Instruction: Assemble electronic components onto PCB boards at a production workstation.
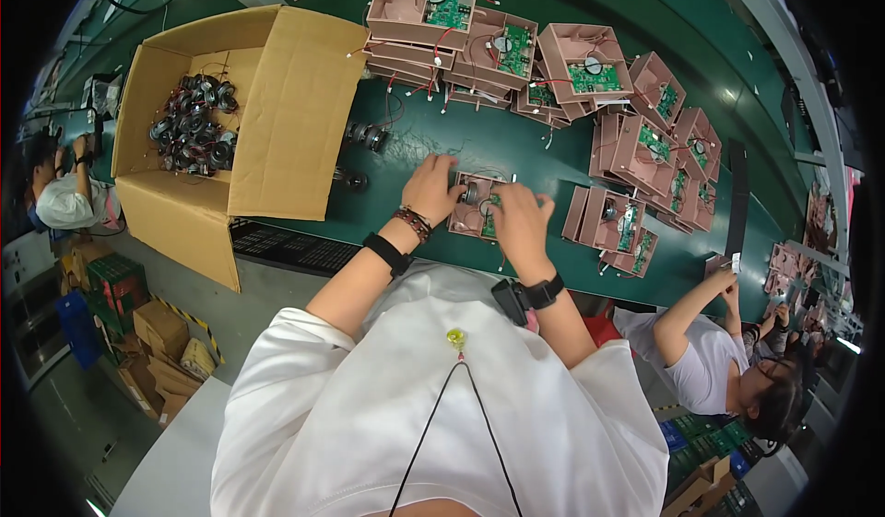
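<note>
In front of me on the green bench lies a small pink plastic housing [464, 226], with a green circuit board [489, 226] inside its right part. A round dark speaker [471, 194] sits in its upper left part. My left hand [431, 191] is bent round the housing's left side, its thumb at the wall beside the speaker. From the right, my right hand [522, 224] reaches over the housing's upper right edge. Its fingers are curled, with the outermost one spread away; what the fingertips pinch is hidden. A thin wire hangs from the housing's near edge.
An open cardboard box [293, 121] of speakers stands at left. Loose speakers [367, 136] lie beside it. Stacked pink housings with boards [484, 47] rise at the back, and more [645, 158] stand at right. A co-worker [705, 351] sits at right, another person [69, 190] at far left.
</note>
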The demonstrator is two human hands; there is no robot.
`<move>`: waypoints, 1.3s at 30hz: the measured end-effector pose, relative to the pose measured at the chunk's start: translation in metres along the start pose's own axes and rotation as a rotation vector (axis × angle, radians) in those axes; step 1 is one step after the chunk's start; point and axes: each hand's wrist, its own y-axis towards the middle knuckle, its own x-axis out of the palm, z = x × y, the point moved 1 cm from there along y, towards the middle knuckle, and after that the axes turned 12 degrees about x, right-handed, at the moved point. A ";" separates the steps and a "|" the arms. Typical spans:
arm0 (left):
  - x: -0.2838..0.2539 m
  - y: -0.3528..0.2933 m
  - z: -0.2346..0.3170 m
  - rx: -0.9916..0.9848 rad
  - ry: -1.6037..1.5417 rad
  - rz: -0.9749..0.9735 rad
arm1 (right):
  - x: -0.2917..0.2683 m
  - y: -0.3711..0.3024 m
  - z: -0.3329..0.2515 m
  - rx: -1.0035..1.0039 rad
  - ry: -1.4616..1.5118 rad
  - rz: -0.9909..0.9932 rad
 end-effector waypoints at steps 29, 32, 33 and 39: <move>-0.010 0.000 0.041 0.503 0.014 0.099 | 0.004 0.000 0.019 0.291 0.545 -0.146; -0.009 -0.001 0.041 0.521 0.033 0.114 | 0.009 0.003 0.022 0.165 0.374 -0.050; -0.009 0.000 0.041 0.538 0.049 0.115 | 0.010 0.005 0.022 0.164 0.373 -0.055; -0.006 0.004 0.043 0.578 0.119 0.153 | 0.012 0.014 0.028 0.185 0.365 -0.186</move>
